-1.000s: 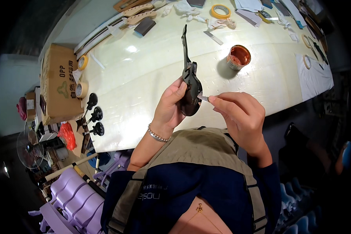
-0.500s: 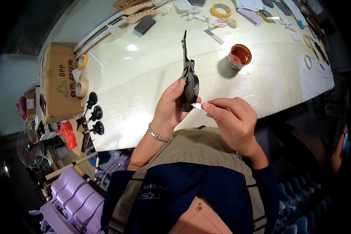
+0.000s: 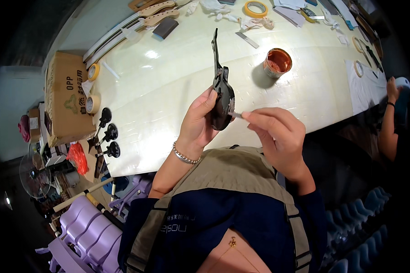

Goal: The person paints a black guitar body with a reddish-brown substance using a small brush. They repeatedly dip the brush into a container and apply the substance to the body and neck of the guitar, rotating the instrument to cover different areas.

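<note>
Tin (image 3: 278, 63): one, open, reddish-brown inside, standing on the pale counter (image 3: 168, 91); all places below are given from it.

Black piece (image 3: 222, 104): one, glossy, rounded at its lower end, narrow at its upper; left of the tin and nearer me, held above the counter.

My left grip (image 3: 197, 120): nearer me than the tin, to its left; closed around the black piece, thumb across its face.

My right grip (image 3: 280, 134): on my side of the tin; thumb and fingers pinching a thin tool (image 3: 238, 115), whose tip is at the black piece's right edge (whether it touches, I cannot tell; too small).

Flat blade (image 3: 247, 40): one, left of the tin and farther off, lying flat.

Yellow tape (image 3: 256, 9): one roll, beyond the tin.

Block (image 3: 165, 28): one, grey, far left of the tin, toward the far side.

Carton (image 3: 68, 98): one, brown, well left of the tin.

White cloth (image 3: 368, 88): one, right of the tin, at the counter's edge.

Another person's arm (image 3: 388, 132): well right of the tin.
</note>
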The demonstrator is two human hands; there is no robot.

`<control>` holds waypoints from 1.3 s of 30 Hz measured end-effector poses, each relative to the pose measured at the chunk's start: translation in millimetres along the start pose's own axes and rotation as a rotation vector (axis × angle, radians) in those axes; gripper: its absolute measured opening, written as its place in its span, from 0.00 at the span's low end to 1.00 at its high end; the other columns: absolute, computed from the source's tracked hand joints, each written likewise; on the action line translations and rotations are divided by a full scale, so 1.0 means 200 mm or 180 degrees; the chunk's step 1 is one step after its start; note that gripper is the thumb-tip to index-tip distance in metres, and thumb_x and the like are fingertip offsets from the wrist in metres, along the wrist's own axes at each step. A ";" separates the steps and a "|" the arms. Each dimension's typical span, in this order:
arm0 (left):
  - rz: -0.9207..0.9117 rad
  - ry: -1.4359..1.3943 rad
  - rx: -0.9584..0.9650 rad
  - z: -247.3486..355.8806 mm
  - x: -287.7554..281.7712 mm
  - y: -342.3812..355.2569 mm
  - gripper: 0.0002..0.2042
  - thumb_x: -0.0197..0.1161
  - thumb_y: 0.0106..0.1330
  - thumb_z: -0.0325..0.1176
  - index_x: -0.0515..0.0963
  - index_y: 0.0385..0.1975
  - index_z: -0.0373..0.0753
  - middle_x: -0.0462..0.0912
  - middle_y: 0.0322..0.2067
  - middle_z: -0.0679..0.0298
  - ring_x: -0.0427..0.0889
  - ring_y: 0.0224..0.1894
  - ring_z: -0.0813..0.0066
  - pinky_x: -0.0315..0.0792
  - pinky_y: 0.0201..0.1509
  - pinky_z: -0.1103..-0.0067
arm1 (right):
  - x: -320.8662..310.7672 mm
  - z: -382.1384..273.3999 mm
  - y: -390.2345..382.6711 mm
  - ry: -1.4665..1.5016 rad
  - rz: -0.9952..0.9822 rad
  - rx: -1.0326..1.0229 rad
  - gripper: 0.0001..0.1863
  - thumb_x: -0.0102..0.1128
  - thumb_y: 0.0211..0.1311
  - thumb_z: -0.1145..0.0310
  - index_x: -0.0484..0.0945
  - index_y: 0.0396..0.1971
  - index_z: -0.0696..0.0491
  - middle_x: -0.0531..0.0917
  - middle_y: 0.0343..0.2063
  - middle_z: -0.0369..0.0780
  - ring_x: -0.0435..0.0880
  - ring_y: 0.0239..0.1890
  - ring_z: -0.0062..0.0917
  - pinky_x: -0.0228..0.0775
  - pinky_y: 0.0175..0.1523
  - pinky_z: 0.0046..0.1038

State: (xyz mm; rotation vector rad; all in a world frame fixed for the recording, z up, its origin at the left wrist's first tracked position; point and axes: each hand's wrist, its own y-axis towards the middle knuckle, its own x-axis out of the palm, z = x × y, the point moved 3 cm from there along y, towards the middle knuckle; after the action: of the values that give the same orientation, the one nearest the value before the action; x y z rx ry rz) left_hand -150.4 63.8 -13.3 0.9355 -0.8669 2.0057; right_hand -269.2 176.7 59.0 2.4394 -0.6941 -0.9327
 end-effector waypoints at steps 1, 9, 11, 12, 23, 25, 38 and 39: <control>0.0038 -0.0005 -0.0046 0.00 0.02 0.00 0.30 0.52 0.65 0.37 0.50 0.61 0.29 0.68 0.31 0.65 0.65 0.29 0.77 0.62 0.38 0.74 | 0.00 0.01 0.00 0.0077 0.0157 0.0073 0.16 0.64 0.37 0.82 0.81 0.31 0.54 0.80 0.24 0.38 0.78 0.22 0.28 0.69 0.26 0.23; 0.0024 -0.0124 -0.0089 -0.01 -0.01 -0.01 0.29 0.50 0.66 0.37 0.49 0.61 0.29 0.68 0.32 0.65 0.65 0.30 0.76 0.67 0.38 0.74 | 0.02 0.00 -0.04 0.0346 -0.0135 0.0108 0.16 0.65 0.38 0.81 0.80 0.33 0.54 0.80 0.24 0.38 0.78 0.23 0.28 0.69 0.27 0.23; -0.0002 -0.0056 -0.0118 -0.01 0.01 -0.01 0.28 0.49 0.67 0.38 0.49 0.61 0.29 0.69 0.33 0.65 0.66 0.30 0.76 0.69 0.37 0.74 | 0.03 0.02 -0.02 0.0388 0.0056 0.0163 0.16 0.65 0.39 0.81 0.80 0.34 0.53 0.80 0.25 0.38 0.78 0.25 0.27 0.69 0.27 0.23; 0.0091 -0.0054 -0.0170 -0.01 0.01 -0.01 0.28 0.48 0.67 0.38 0.49 0.61 0.29 0.69 0.33 0.64 0.66 0.30 0.76 0.69 0.36 0.75 | 0.04 0.03 -0.01 0.0409 0.0154 0.0186 0.17 0.65 0.39 0.81 0.80 0.34 0.53 0.80 0.26 0.38 0.78 0.25 0.27 0.69 0.28 0.23; 0.0464 -0.0224 -0.0211 -0.03 0.04 -0.01 0.24 0.45 0.69 0.37 0.54 0.59 0.29 0.70 0.33 0.64 0.65 0.25 0.77 0.69 0.34 0.76 | 0.03 0.02 -0.06 0.0014 0.0203 -0.0075 0.18 0.65 0.37 0.81 0.80 0.34 0.53 0.80 0.26 0.38 0.77 0.23 0.26 0.68 0.26 0.23; 0.0463 -0.0098 -0.0112 -0.02 0.06 -0.02 0.23 0.45 0.69 0.37 0.56 0.58 0.30 0.71 0.31 0.65 0.65 0.25 0.77 0.69 0.34 0.76 | 0.01 0.03 -0.02 -0.0153 0.0295 -0.0042 0.18 0.65 0.37 0.81 0.80 0.34 0.53 0.80 0.25 0.37 0.77 0.22 0.26 0.68 0.25 0.22; 0.0367 0.0233 0.0134 -0.01 0.07 -0.01 0.20 0.46 0.68 0.35 0.59 0.57 0.33 0.76 0.31 0.66 0.78 0.29 0.76 0.76 0.38 0.74 | -0.06 0.07 0.05 0.0314 -0.0116 0.0469 0.12 0.61 0.45 0.81 0.80 0.33 0.55 0.79 0.22 0.40 0.79 0.23 0.28 0.70 0.27 0.23; 0.0355 0.0279 0.0137 0.00 0.07 -0.01 0.20 0.46 0.68 0.35 0.58 0.57 0.33 0.76 0.31 0.66 0.79 0.29 0.76 0.76 0.38 0.74 | -0.06 0.08 0.06 0.0264 -0.0236 0.0523 0.11 0.61 0.45 0.81 0.80 0.32 0.55 0.79 0.22 0.40 0.79 0.23 0.28 0.70 0.27 0.23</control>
State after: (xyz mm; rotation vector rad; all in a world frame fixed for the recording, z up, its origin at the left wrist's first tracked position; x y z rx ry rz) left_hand -154.8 70.5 -0.7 0.8325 -0.8468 2.1515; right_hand -291.7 170.7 61.0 2.6478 -0.6795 -0.8259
